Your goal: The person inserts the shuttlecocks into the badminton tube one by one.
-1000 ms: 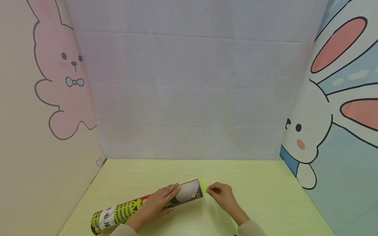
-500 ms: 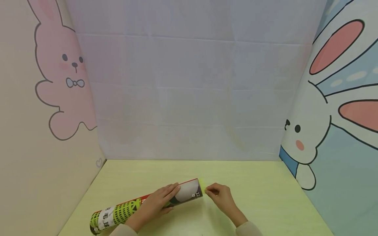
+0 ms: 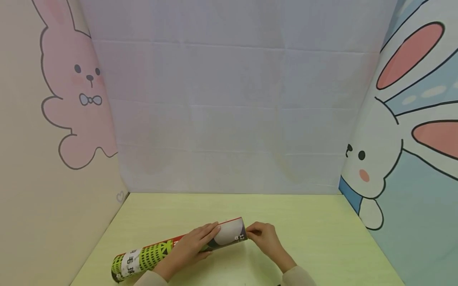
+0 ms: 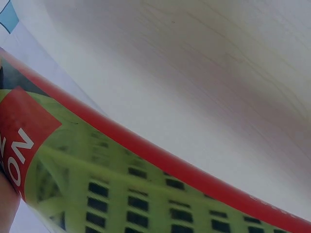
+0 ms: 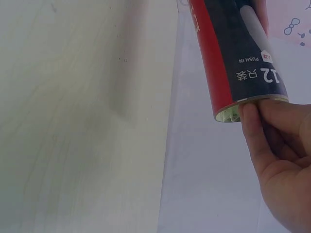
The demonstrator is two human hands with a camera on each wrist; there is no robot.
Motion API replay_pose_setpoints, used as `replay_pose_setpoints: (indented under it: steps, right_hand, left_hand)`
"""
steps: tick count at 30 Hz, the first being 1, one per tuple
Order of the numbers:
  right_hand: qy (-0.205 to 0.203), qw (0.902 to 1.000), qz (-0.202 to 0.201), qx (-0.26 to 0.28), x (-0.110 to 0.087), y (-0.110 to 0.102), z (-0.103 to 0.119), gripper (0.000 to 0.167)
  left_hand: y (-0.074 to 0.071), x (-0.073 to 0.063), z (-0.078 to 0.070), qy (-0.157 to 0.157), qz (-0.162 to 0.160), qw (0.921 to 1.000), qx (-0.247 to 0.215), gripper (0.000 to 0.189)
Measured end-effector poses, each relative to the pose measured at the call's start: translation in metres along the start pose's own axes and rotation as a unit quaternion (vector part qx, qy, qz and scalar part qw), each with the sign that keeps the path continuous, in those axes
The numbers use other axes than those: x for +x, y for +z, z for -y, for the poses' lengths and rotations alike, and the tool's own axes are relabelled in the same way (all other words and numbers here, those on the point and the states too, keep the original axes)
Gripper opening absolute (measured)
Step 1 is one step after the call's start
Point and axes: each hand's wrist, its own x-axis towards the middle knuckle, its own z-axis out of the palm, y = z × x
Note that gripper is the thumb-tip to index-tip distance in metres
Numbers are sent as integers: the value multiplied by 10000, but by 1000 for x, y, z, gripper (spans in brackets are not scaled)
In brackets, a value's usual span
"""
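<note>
A long cylindrical shuttlecock tube (image 3: 154,254), printed green, white, red and dark, lies slantwise on the table with its mouth to the right. My left hand (image 3: 195,244) holds it from above near the middle, thumb on the near side. At the mouth my right hand (image 3: 264,236) has thumb and fingertips pinched together. Inside the rim, the right wrist view reveals part of a yellow-green shuttlecock (image 5: 229,114); its base end is hidden by the right fingers. The left wrist view is mostly the tube's printed side (image 4: 112,174) with its red stripe.
The pale yellow-green table (image 3: 322,238) runs back to a white cloth backdrop (image 3: 229,119). Side panels with a pink rabbit (image 3: 76,95) and a white rabbit (image 3: 372,159) stand left and right.
My right hand has moved left to the tube's mouth, and the yellow-green shuttlecock that stuck out has slid inside. The left hand and tube have barely shifted.
</note>
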Motion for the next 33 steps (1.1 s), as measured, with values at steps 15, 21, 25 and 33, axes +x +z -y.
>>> replay_pose_setpoints:
  steps: [15,21,25,33]
  right_hand:
    - [-210,9988,446,25,3,-14,-8,5]
    - [45,9991,-152,-397,-8,-33,-11,5]
    - [355,9972,-475,-455,-16,-43,-10,7]
    - [707,9946,-628,-430,-33,-46,-19,7]
  left_hand:
    - [0,1,-1,-23,35,10000,-62,72]
    - [1,-1,2,-72,-63,9999,73,82]
    - [6,-2,7,-154,-178,9997,104,88]
    - [12,2,18,-607,60,9979,203,82]
